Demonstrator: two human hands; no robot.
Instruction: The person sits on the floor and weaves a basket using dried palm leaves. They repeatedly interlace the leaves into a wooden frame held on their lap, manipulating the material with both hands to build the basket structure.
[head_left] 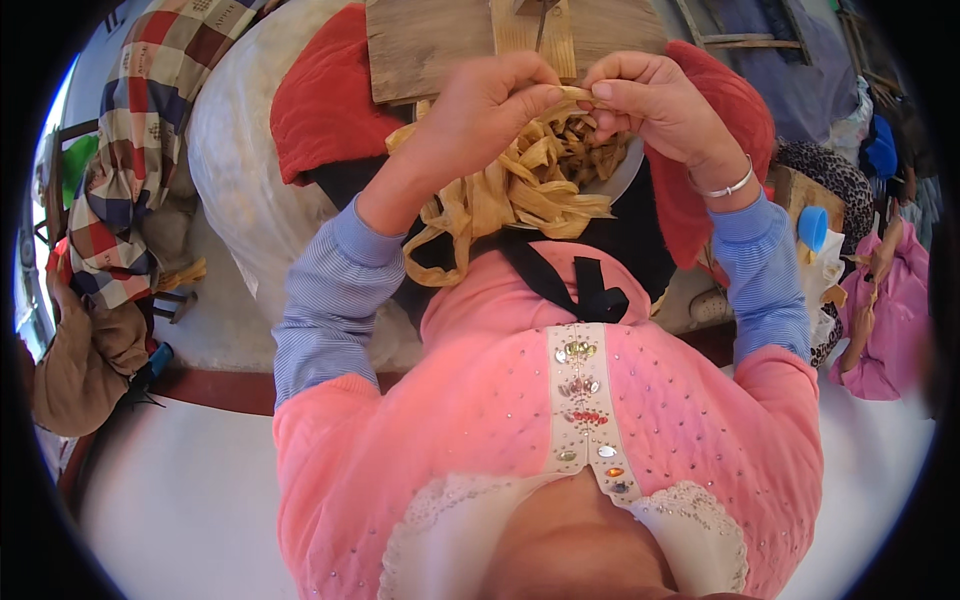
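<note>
My left hand (470, 120) and my right hand (672, 108) meet in front of me, fingers curled and tips nearly touching. Between them, both thumbs and fingers pinch a tan dried husk strip (574, 93). Under my hands, long pale husk strips (490, 195) lie loosely heaped on my lap. Shorter, darker curled pieces (592, 150) sit in a white bowl (630, 172), whose right rim shows. Just beyond my hands is a wooden board (420, 45) with a narrower upright block (530, 30) on it. Some of the fingertips are hidden behind the strip.
Red padded cloth (325, 95) flanks the board on both sides. A large whitish sack (235, 130) stands to the left, beside a checked cloth (150, 110). At right are a blue cup (812, 228) and another person in pink (895, 310), hands holding a strip.
</note>
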